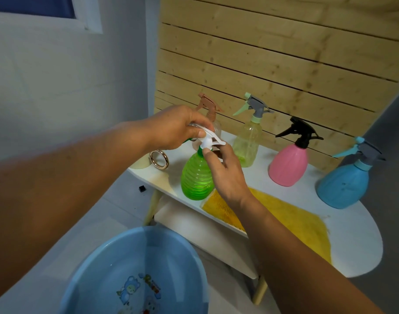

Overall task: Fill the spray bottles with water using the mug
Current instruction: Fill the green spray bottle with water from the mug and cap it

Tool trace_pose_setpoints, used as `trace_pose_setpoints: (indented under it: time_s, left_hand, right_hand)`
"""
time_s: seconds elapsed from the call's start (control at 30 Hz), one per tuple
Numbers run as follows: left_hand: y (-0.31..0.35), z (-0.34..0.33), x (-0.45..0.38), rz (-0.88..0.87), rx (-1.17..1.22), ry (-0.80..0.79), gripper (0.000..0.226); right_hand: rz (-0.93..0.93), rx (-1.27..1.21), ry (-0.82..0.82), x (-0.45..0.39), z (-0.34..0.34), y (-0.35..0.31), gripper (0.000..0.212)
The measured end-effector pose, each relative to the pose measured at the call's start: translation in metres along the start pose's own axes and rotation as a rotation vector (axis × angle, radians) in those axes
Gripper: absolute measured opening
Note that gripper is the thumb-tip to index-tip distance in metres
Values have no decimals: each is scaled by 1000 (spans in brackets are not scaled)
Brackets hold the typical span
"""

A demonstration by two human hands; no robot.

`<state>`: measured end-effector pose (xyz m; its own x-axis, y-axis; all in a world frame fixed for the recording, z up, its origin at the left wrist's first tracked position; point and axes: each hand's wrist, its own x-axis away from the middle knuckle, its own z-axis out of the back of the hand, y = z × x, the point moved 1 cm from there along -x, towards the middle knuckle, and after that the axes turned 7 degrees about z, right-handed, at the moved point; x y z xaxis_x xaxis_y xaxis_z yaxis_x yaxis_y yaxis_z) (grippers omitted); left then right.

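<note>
Your left hand is curled over the white plastic trigger sprayer head, gripping it directly above the ribbed translucent green spray bottle. Your right hand, at four o'clock of that head, pinches the neck just under it. The green bottle stands upright on the white oval worktop, touching the yellow cloth at its five o'clock. The round blue plastic basin lies at seven o'clock, on the floor.
</note>
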<state>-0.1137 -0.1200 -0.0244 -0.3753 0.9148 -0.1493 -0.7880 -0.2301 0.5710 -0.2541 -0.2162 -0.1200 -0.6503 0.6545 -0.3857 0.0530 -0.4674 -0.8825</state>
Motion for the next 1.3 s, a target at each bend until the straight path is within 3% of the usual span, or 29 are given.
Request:
trace_pose_setpoints:
  time_s: [0.07,0.2,0.4,0.57,0.77,1.0,1.07,1.2,1.3]
  left_hand:
    - [1,-1,0,6,-15,4,27]
    - [4,0,1,5,-28,-8,28]
    - [3,0,1,11,-25,8,25]
    - [4,-1,3,14,-16,-7,29]
    - [2,-2,0,10,-26,15,27]
    - [-1,-1,1,21,38,13,28]
    - [-6,0,4,3,125,-21,40]
    - [-29,5,7,85,212,-15,97]
    - [-47,20,6,169,230,36,114]
  right_hand:
    - [51,39,16,-4,4,-1,23]
    - [-26,11,83,-5,-3,-5,45]
    - [19,4,12,-3,2,-1,23]
    - [-57,-17,51,-5,-5,-5,46]
    - [41,27,7,-9,8,-4,11]
    - [-11,43,-12,-15,16,-13,39]
    - [39,74,-22,-21,26,-25,41]
    - [119,246,-183,-38,34,-41,14]
    - [76,364,-164,-46,31,-42,18]
